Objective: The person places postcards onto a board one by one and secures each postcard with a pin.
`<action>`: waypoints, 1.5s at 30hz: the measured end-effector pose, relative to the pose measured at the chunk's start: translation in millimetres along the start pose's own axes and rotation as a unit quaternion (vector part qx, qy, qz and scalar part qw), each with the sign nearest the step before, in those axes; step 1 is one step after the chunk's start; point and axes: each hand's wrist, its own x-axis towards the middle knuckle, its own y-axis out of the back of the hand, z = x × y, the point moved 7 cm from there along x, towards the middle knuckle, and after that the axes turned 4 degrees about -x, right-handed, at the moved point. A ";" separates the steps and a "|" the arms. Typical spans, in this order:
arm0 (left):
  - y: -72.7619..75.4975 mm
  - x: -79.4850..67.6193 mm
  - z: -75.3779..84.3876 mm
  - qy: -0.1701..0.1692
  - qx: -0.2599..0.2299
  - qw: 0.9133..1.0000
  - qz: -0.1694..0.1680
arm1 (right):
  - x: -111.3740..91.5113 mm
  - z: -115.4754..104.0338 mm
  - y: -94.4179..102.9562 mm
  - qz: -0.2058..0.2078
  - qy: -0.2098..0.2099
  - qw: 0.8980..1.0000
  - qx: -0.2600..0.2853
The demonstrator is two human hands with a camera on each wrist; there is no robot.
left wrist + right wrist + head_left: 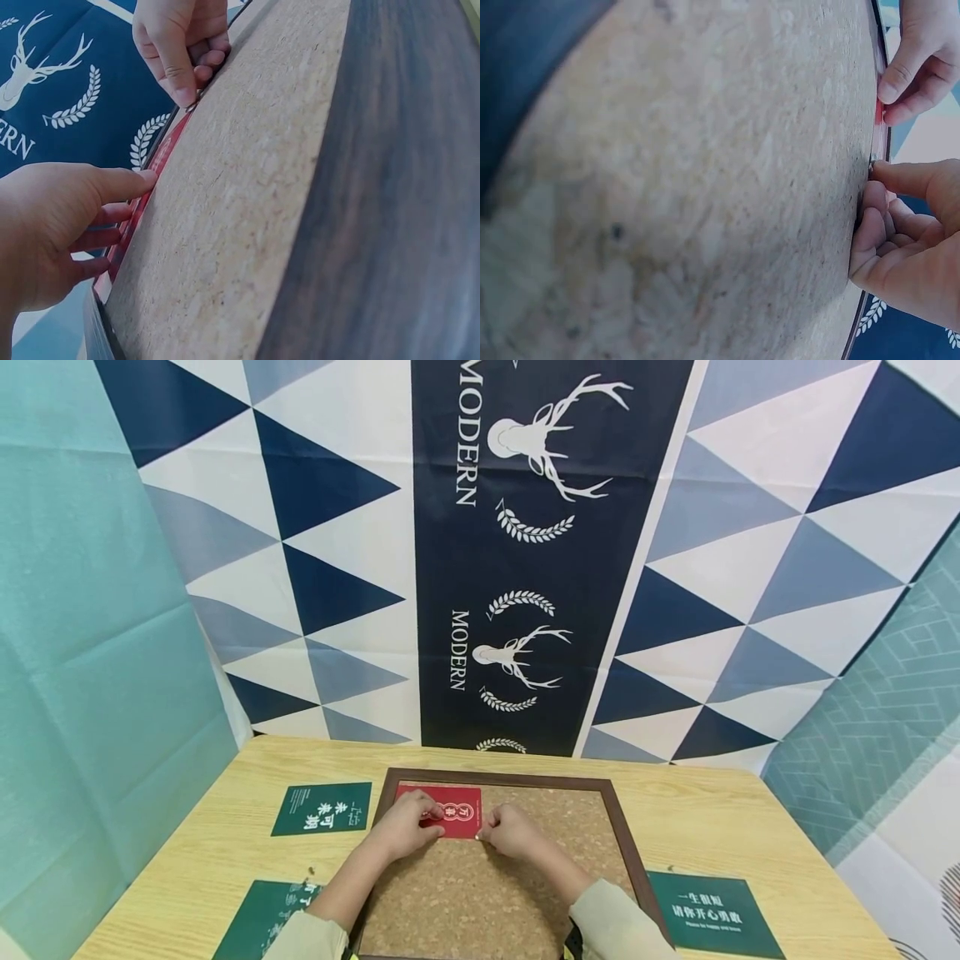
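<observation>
A red card [459, 810] with pale Chinese characters lies at the top left of a framed cork board [480, 893]. My left hand [407, 824] rests on the card's left part, fingers spread over it and thumb by its lower edge. In the left wrist view, that thumb touches the red card [161, 156] at its edge. My right hand [513, 831] is at the card's lower right corner, thumb and forefinger pinching a small pale thumbtack [477, 837] there. The right wrist view shows the thumbtack [872, 159] at the thumb's tip, mostly hidden, with the other fingers curled against the cork.
The board's dark wooden frame [626, 843] lies on a light wooden table [757, 835]. Green cards with white writing lie around it: one at upper left [322, 808], another at lower left [255, 918], partly under the left arm, and a third at right [712, 912]. Patterned cloth [525, 568] hangs behind.
</observation>
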 end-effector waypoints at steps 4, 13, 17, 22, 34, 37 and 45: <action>-0.8 -0.3 -0.1 -0.001 -0.001 1.000 0.002 | -2.6 -0.7 0.3 0.004 -0.001 1.000 0.018; 2.2 -1.4 2.8 -0.020 0.001 1.000 0.018 | -5.9 -0.4 3.4 0.013 -0.005 1.000 0.027; 3.5 -2.4 1.7 -0.013 0.004 1.000 0.026 | -7.4 -0.4 4.8 0.004 -0.016 0.999 0.039; 6.9 -4.8 -1.2 0.010 -0.004 0.999 0.033 | -8.9 -2.3 8.9 0.001 -0.005 0.997 0.076; 27.8 -14.6 -13.9 0.049 0.012 0.995 0.089 | -16.2 -1.1 42.4 0.056 -0.005 0.995 0.084; 32.1 -17.8 -18.6 0.065 0.008 0.993 0.101 | -18.6 0.6 51.5 0.074 -0.013 0.993 0.086; 37.7 -24.3 -26.6 0.093 -0.016 0.989 0.110 | -29.2 5.8 76.1 0.107 -0.042 0.992 0.058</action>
